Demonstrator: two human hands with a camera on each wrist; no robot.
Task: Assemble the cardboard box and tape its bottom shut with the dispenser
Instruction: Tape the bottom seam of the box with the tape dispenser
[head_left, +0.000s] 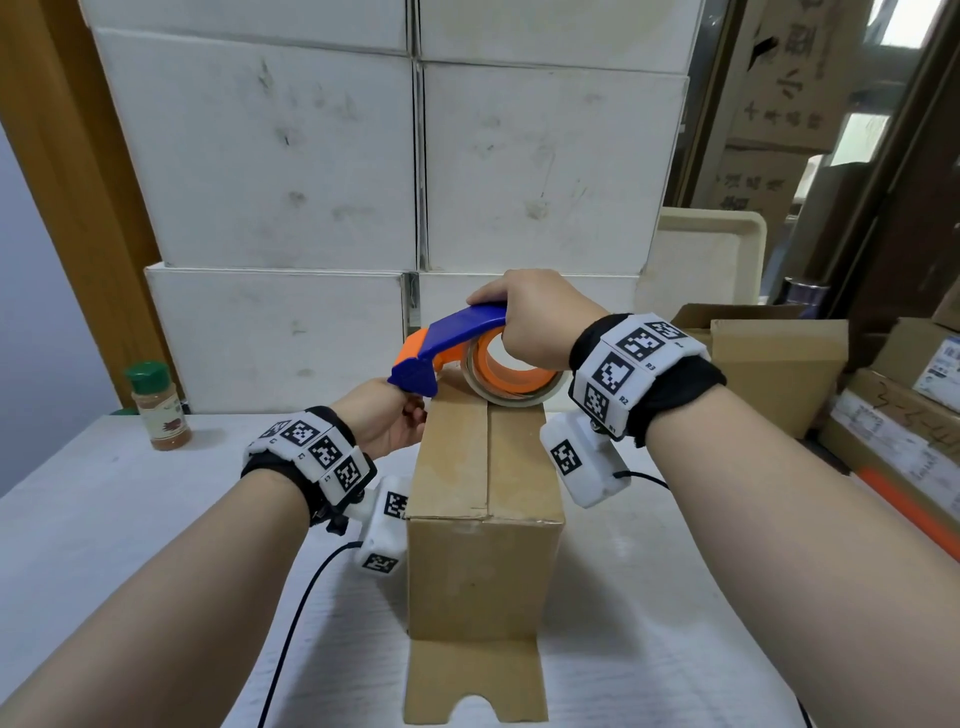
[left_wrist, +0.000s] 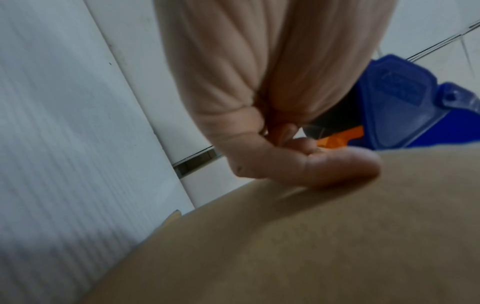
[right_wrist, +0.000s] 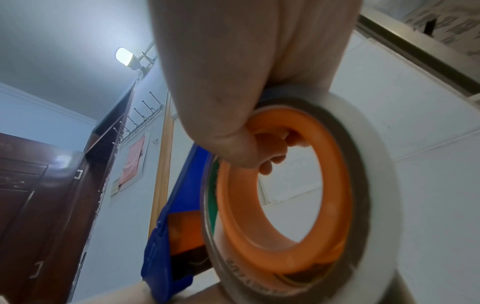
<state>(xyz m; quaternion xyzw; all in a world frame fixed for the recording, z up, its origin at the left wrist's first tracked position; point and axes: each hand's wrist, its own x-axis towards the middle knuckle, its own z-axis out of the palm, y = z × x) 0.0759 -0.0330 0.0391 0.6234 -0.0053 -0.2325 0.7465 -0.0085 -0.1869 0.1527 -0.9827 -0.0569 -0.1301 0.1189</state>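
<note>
Tape run starting at the far end of the cardboard box (head_left: 483, 519).
My right hand (head_left: 530, 317) grips the tape dispenser (head_left: 457, 343); my left hand (head_left: 384, 415) clasps the far corner; I should pull steadily along the centre seam (head_left: 487, 457).

Both forearms are bare. Each wrist wears a black fabric band (head_left: 675, 395) ringed with white blocks printed with black square markers (head_left: 621, 371). A white camera housing (head_left: 582, 457) hangs beneath each wrist, trailing a thin black cable (head_left: 296, 618) toward 6 o'clock.
</note>
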